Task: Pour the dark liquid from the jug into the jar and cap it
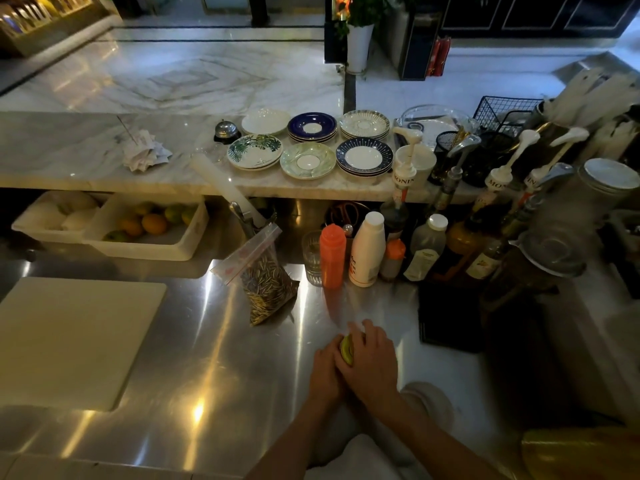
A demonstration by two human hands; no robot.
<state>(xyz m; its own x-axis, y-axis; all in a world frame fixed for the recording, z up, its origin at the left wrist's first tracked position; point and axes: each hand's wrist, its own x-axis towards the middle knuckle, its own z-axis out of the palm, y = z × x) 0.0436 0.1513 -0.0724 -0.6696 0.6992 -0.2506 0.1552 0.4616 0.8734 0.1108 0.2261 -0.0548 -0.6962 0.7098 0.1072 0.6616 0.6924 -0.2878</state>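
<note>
Both of my hands meet over the steel counter (214,341) near its front edge. My right hand (372,362) lies on top with its fingers curled over a yellow-green lid (346,349). My left hand (323,370) wraps the object underneath from the left, and both hands hide its body, so I cannot tell whether it is the jar. Only a sliver of the lid shows between the fingers. No jug with dark liquid can be made out near my hands.
A bag of seeds (266,289) stands just behind my hands, with an orange squeeze bottle (332,256), a white bottle (367,251) and a ribbed glass (313,256). Syrup bottles crowd the right. A white cutting board (69,337) lies left. Saucers (308,161) sit on the marble shelf.
</note>
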